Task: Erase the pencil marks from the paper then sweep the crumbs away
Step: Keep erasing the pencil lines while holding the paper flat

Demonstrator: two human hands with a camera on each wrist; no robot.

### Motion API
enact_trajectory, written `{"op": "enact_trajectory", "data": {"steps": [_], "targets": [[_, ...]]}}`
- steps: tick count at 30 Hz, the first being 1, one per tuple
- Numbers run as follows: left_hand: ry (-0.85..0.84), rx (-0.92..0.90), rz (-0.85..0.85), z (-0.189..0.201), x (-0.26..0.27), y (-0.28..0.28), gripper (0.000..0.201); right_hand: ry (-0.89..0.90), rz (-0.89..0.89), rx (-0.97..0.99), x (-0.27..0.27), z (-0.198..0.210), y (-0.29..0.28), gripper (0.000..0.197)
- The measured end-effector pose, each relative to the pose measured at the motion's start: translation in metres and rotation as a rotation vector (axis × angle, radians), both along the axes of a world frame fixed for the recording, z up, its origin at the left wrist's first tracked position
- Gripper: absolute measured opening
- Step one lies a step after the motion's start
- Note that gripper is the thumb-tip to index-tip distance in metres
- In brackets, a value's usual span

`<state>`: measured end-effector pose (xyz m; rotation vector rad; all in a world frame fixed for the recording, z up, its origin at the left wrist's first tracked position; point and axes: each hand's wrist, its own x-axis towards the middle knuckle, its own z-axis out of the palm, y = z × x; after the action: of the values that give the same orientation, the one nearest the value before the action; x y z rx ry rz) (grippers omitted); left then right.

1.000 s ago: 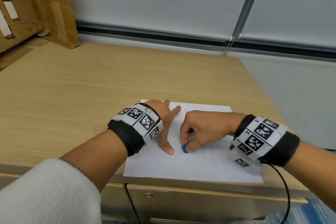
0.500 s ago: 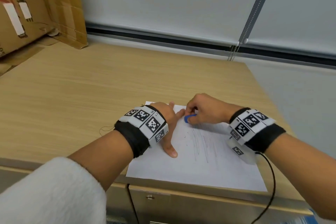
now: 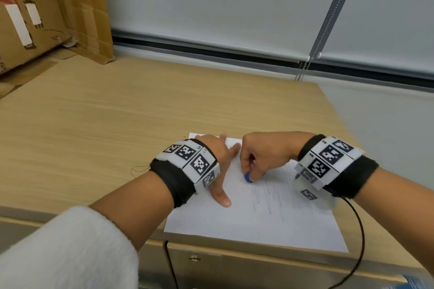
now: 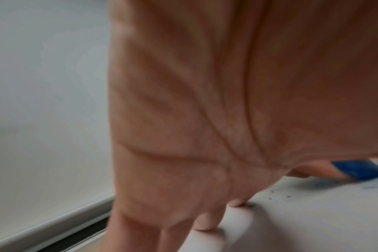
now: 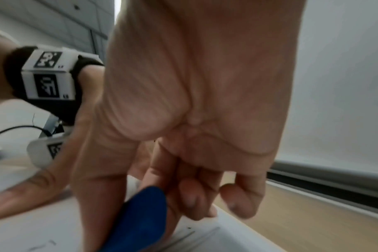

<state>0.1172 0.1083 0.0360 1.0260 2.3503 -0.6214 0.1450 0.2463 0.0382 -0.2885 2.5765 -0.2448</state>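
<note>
A white sheet of paper (image 3: 258,223) lies at the near edge of the wooden desk, with faint pencil strokes (image 3: 267,197) down its middle. My right hand (image 3: 263,159) pinches a small blue eraser (image 3: 247,177) between thumb and fingers and holds it down on the paper at the upper end of the strokes. In the right wrist view the eraser (image 5: 140,220) sits between thumb and forefinger. My left hand (image 3: 218,162) lies flat on the paper's left part, fingers spread, thumb pointing toward me. Dark crumbs (image 4: 278,196) dot the paper near the eraser (image 4: 356,169).
Cardboard boxes (image 3: 47,12) stand at the desk's far left. A window blind with a bead chain (image 3: 303,70) runs along the back. The desk (image 3: 117,129) ends just right of the paper. A black cable (image 3: 359,237) hangs from my right wrist over the front edge.
My right hand went with the eraser from the lower strokes up to the paper's top edge, then came back down a little. The left hand stayed pressed on the paper.
</note>
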Motion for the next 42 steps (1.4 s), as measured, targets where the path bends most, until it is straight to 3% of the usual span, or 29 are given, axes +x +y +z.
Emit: {"op": "enact_trajectory", "data": {"steps": [5,9,14,18,23,27,32,36,40,42], "targets": [[-0.014,0.0,0.005,0.001,0.001,0.0,0.134,0.153,-0.092,-0.059,-0.006,0.001,0.007,0.007],[-0.019,-0.001,0.006,0.004,0.002,0.0,0.134,-0.027,-0.019,-0.011,0.005,0.003,0.001,0.011],[-0.019,0.001,0.004,0.003,0.003,0.0,0.133,0.155,-0.107,-0.04,-0.01,0.004,0.01,0.009],[-0.03,0.004,0.011,0.004,0.002,-0.001,0.133,-0.062,-0.039,0.007,-0.006,0.005,0.003,0.012],[-0.004,0.006,0.001,0.003,0.002,-0.002,0.134,0.141,-0.118,-0.036,-0.014,0.005,0.012,0.006],[-0.01,0.004,0.004,0.005,0.003,-0.001,0.132,-0.023,-0.052,-0.015,-0.007,0.004,0.009,0.01],[-0.011,-0.007,0.009,0.005,0.003,-0.002,0.133,0.173,-0.146,-0.087,-0.014,0.001,0.018,0.009],[-0.01,-0.015,0.011,0.007,0.004,-0.001,0.132,-0.02,-0.08,-0.075,-0.009,0.001,0.017,0.011],[0.004,-0.001,-0.004,0.003,0.002,-0.002,0.133,0.228,-0.173,-0.09,-0.023,-0.001,0.026,0.01],[-0.003,-0.006,0.001,0.002,0.001,-0.002,0.133,0.19,-0.16,-0.089,-0.024,-0.001,0.026,0.01]]}}
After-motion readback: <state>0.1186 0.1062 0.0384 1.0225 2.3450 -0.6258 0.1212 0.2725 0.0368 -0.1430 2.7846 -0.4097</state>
